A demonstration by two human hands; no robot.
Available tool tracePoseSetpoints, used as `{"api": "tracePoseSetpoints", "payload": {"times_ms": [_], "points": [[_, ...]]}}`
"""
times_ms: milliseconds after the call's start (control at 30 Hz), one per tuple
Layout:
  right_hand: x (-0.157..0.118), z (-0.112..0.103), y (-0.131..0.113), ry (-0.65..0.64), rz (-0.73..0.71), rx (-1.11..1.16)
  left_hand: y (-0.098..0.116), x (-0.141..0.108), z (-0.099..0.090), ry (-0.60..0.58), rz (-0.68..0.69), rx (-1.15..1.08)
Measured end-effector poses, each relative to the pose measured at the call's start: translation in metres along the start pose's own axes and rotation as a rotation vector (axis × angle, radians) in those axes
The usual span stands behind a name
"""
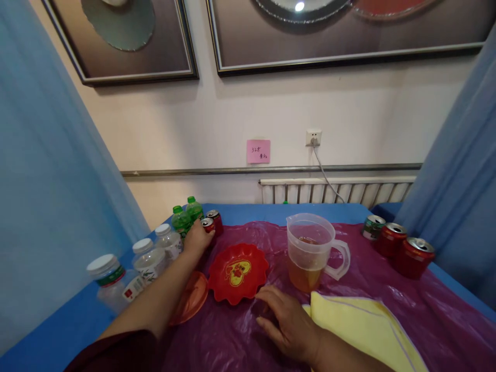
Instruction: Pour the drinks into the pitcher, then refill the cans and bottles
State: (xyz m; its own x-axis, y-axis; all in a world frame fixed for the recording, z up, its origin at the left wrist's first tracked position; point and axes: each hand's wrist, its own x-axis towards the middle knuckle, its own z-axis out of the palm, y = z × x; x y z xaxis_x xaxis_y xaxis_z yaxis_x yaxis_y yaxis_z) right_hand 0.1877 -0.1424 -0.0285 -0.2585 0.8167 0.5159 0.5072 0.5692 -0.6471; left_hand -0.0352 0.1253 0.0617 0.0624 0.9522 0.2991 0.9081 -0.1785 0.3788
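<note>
My left hand (198, 236) reaches across to the far left of the table, its fingers curled at the side of a red drink can (208, 224). A second red can (215, 223) stands right behind it. My right hand (289, 321) hovers low over the purple sheet, fingers loosely bent and apart, holding nothing. Just beyond its fingertips lies a red scalloped plate (227, 258) with a yellow printed design. An orange-red round dish (191, 299) is partly hidden under my left forearm. To the right stands a clear plastic jug (310, 253), partly filled with amber liquid.
Green bottles (181, 221) and several white-capped bottles (149, 261) line the left edge. A green can (372, 228) and red cans (413, 258) stand at right. A yellow cloth (356, 325) lies in front of the jug. Blue curtains (50, 155) hang at both sides.
</note>
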Motion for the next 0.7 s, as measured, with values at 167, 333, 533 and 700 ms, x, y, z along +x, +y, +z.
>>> {"api": "tracePoseSetpoints", "payload": {"times_ms": [167,333,533,700], "points": [[0.002,-0.002,-0.002,-0.072,0.011,0.003,0.000,-0.003,-0.001,0.027,-0.006,0.136],[0.003,-0.002,0.004,-0.078,-0.002,-0.036,0.010,-0.013,-0.010,0.067,0.086,0.226],[0.014,-0.001,0.010,0.001,-0.120,-0.214,0.032,-0.060,-0.014,0.267,0.501,0.179],[0.005,-0.023,-0.016,0.164,-0.397,-0.308,0.027,-0.164,0.012,0.183,0.763,-0.041]]}}
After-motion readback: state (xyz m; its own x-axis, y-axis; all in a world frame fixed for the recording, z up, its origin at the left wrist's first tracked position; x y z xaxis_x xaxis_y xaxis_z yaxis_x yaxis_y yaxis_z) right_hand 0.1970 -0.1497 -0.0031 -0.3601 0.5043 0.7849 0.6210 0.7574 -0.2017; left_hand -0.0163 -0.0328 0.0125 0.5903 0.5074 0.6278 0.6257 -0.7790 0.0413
